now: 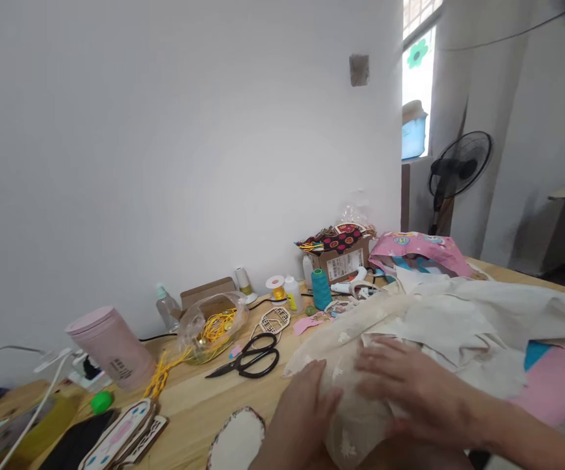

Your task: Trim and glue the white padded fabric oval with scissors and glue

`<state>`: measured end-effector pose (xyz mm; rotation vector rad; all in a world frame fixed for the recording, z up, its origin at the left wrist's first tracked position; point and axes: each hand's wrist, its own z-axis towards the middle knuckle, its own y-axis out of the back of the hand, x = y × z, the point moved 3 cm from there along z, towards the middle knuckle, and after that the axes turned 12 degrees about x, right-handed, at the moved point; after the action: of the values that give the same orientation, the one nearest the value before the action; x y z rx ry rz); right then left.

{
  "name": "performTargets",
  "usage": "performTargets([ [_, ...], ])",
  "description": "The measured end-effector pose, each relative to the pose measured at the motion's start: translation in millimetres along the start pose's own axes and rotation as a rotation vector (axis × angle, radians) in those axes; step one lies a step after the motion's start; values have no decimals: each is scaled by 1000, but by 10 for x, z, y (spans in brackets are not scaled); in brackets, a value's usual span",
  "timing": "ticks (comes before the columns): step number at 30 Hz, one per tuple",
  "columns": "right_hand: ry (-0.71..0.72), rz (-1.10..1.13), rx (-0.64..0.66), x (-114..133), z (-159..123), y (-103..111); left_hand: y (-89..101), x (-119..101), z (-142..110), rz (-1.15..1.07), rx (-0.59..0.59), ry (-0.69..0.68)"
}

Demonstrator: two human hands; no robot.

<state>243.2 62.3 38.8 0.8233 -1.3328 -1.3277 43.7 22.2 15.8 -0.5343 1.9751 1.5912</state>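
A sheer cream fabric (348, 375) with small white embroidered motifs lies bunched at the front right of the wooden table. My left hand (299, 408) is at its left edge, fingers bent and thumb on the cloth, apparently pinching it. Over the middle of the same cloth, my right hand (402, 378) lies with its fingers stretched out, somewhat blurred. Below the hands, part of the fabric is cut off by the frame. Left of my left hand is a white piece with a dark patterned edge (238, 440). Black-handled scissors (257, 358) rest farther up.
Along the wall stand a pink tumbler (110, 346), a bag of yellow cords (216, 326), a teal thread cone (320, 290) and a cardboard box (345, 261). Decorated wooden pieces (118, 434) lie at the front left. A pink patterned bag (419, 248) sits behind the fabric.
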Motion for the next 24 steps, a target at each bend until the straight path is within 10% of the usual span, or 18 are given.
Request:
performTargets([
  [11, -186, -32, -102, -286, -319, -29, 131, 105, 83, 414, 236, 0],
  [24, -294, 193, -169, -169, -53, -267, -250, -185, -58, 84, 10, -157],
])
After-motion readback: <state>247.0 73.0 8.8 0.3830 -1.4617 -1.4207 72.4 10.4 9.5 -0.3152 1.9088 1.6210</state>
